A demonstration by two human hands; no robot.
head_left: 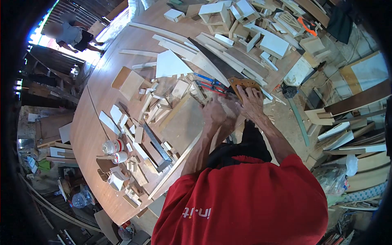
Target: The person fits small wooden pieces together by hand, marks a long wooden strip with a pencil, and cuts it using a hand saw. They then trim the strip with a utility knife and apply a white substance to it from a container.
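My right hand is wrapped over the brown wooden handle of a hand saw. The dark blade points forward and left across pale wood strips. My left hand is closed beside it, its fingers at the near end of a short wood piece; the grip itself is partly hidden. Just beyond the left hand lie tools with blue and red handles. A white-faced board rests farther up the table.
The large brown table carries wood offcuts, small box-like pieces, a metal square-shaped tool and jars. An orange-handled saw lies at the far right. Boards lean on the right. A person stands far left.
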